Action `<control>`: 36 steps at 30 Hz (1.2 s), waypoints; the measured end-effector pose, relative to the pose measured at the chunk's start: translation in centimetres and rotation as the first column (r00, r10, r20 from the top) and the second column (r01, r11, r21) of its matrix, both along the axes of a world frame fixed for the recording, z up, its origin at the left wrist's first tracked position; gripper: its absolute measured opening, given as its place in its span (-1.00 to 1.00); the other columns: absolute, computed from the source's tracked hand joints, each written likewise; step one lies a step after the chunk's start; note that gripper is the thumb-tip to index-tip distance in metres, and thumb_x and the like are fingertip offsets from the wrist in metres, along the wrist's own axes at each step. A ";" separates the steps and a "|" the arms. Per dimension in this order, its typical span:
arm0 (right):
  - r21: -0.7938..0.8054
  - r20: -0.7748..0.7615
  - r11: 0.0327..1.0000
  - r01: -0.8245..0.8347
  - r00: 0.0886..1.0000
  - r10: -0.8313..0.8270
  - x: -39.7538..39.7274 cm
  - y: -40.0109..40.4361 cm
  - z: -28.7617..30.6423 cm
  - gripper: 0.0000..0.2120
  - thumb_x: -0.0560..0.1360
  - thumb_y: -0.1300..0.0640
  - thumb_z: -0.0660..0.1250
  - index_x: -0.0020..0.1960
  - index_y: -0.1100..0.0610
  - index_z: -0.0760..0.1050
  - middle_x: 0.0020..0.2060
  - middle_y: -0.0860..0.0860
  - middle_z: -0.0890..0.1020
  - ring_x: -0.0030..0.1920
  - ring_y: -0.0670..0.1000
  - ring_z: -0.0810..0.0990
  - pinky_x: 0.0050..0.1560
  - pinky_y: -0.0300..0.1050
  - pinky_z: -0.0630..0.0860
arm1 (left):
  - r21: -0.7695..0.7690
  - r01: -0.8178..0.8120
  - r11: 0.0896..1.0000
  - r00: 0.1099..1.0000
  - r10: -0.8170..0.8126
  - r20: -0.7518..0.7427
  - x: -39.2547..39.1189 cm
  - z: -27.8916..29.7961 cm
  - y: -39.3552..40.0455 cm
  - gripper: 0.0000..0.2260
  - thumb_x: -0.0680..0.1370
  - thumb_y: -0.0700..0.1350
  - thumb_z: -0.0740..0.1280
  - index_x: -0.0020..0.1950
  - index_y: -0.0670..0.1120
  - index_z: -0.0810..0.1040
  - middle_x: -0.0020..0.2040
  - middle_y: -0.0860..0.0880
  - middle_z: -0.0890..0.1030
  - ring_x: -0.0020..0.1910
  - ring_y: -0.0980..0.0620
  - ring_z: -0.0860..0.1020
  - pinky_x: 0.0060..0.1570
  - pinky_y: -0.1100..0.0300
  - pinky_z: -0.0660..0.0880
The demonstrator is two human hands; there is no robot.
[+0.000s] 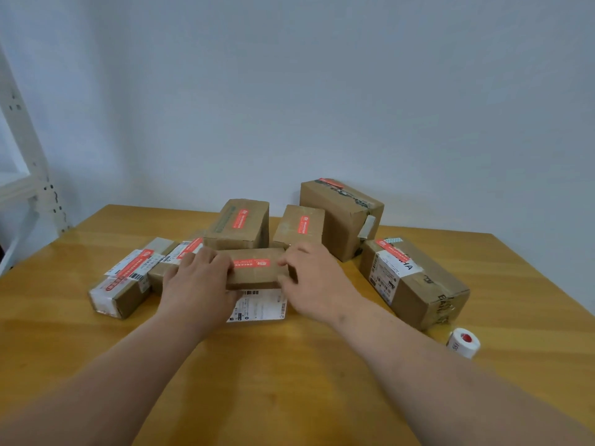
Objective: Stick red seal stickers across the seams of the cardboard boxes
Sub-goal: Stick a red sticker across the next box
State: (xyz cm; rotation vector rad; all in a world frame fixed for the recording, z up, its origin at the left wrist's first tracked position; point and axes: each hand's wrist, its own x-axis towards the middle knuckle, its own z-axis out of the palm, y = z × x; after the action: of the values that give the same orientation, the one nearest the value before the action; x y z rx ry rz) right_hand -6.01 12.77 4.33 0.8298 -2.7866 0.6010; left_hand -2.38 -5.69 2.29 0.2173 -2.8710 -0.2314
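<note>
Both forearms enter from the bottom edge, cut off at the elbows. At 4 o'clock, near the table's (289, 381) right side, a roll of red seal stickers (463, 342) lies on its side; only the white backing and a red patch inside the core show, print unreadable.

Centre: the left hand (196, 284) grips the left end of the centre box (257, 268), fingers curled over its top edge. The right hand (312, 281) grips the right end, thumb at the near side, fingers over the top. The box ends are hidden under both hands. A red sticker (251, 263) runs lengthwise along its top between the two hands. A white shipping label (257, 305) shows below the box's near face; whether it belongs to this box or lies flat on the table cannot be told.

At 9 o'clock, the long flat box (122, 281) carries a red strip and white labels; a second flat box (180, 252) behind it is partly covered by the left hand.

At 3 o'clock, the large labelled box (415, 284) has a red strip at its far top edge; handwriting on its side is illegible.

At 12 o'clock, two upright boxes (240, 223) (299, 225) each show a red strip. At 1 o'clock, the tall box (341, 217) has a red strip on top, partly out of sight.
</note>
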 end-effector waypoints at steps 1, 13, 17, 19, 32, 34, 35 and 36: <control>-0.019 -0.028 0.999 0.050 0.998 -0.051 -0.5 0.8 0.2 -0.71 0.59 0.04 0.26 0.28 0.06 0.52 0.21 -0.02 0.50 0.27 0.02 0.41 0.30 -0.09 0.38 | 0.001 -0.006 1.000 1.000 0.006 -0.008 -0.3 -0.1 0.1 -0.67 0.48 0.17 0.36 0.19 0.14 0.41 0.26 0.06 0.41 0.31 -0.02 0.35 0.35 -0.10 0.29; 0.403 0.108 0.670 0.623 0.695 -0.711 -6.1 12.3 0.4 -0.08 0.26 -0.38 0.38 0.50 -0.08 0.18 0.49 0.13 0.20 0.49 0.26 0.12 0.42 0.26 0.14 | 0.136 -0.110 0.985 0.987 0.125 -0.106 -3.1 -1.5 1.3 -0.67 0.49 0.04 0.40 0.18 0.02 0.39 0.25 -0.07 0.38 0.29 -0.14 0.31 0.27 -0.17 0.40; 0.418 0.254 0.623 0.661 0.574 -0.779 -7.1 14.2 -0.5 0.14 0.09 -0.46 0.42 0.54 -0.23 -0.01 0.51 0.14 0.16 0.49 0.29 0.13 0.38 0.35 0.20 | 0.172 -0.128 0.977 0.984 0.146 -0.100 -3.5 -1.8 1.1 -0.75 0.50 -0.11 0.36 0.14 0.02 0.39 0.25 -0.08 0.36 0.28 -0.14 0.29 0.27 -0.19 0.40; 0.420 0.276 0.619 0.663 0.557 -0.783 -7.1 14.7 -0.7 0.05 0.15 -0.41 0.44 0.52 -0.18 0.09 0.43 0.14 0.29 0.44 0.24 0.23 0.33 0.26 0.27 | 0.186 -0.123 0.975 0.983 0.145 -0.110 -3.6 -1.7 1.1 -0.76 0.51 -0.13 0.34 0.13 0.01 0.40 0.25 -0.07 0.37 0.27 -0.13 0.30 0.26 -0.18 0.40; 0.395 0.386 0.901 0.180 0.857 -0.340 -4.1 10.4 0.2 0.12 0.25 -0.01 0.58 0.55 -0.13 -0.12 0.52 -0.03 0.20 0.49 0.12 0.17 0.45 0.30 0.07 | 0.150 -0.012 0.989 0.994 0.029 -0.108 -2.0 -0.6 4.0 -0.51 0.52 0.11 0.33 0.42 0.10 0.33 0.43 0.03 0.25 0.47 -0.08 0.08 0.45 -0.15 0.05; 0.409 0.416 0.907 0.100 0.864 -0.283 -3.3 9.6 0.5 0.12 0.28 0.04 0.58 0.56 -0.11 -0.14 0.55 -0.04 0.15 0.54 0.10 0.09 0.48 0.33 -0.01 | 0.160 0.048 0.986 0.996 -0.035 -0.081 -1.5 -0.1 4.6 -0.49 0.52 0.16 0.32 0.44 0.13 0.30 0.46 0.05 0.25 0.49 -0.06 0.11 0.46 -0.16 0.04; 0.414 0.429 0.908 0.065 0.865 -0.258 -2.8 9.3 0.7 0.12 0.29 0.06 0.57 0.57 -0.11 -0.14 0.56 -0.04 0.13 0.56 0.09 0.05 0.49 0.34 -0.04 | 0.168 0.088 0.982 0.995 -0.079 -0.060 -1.2 0.1 4.9 -0.48 0.53 0.19 0.30 0.45 0.14 0.30 0.48 0.08 0.24 0.50 -0.04 0.12 0.46 -0.15 0.03; 0.416 0.442 0.908 0.035 0.865 -0.236 -2.4 9.0 0.8 0.11 0.31 0.08 0.56 0.57 -0.12 -0.14 0.57 -0.04 0.11 0.57 0.09 0.02 0.49 0.35 -0.06 | 0.181 0.136 0.974 0.991 -0.132 -0.035 -0.9 0.3 5.1 -0.48 0.53 0.22 0.28 0.46 0.15 0.29 0.49 0.11 0.24 0.50 -0.01 0.13 0.46 -0.14 0.03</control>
State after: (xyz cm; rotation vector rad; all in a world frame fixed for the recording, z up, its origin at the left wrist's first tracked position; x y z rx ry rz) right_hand -8.40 21.73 5.16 0.5864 -3.4736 0.2348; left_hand -3.29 -0.61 2.57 0.0533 -2.8438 -0.5220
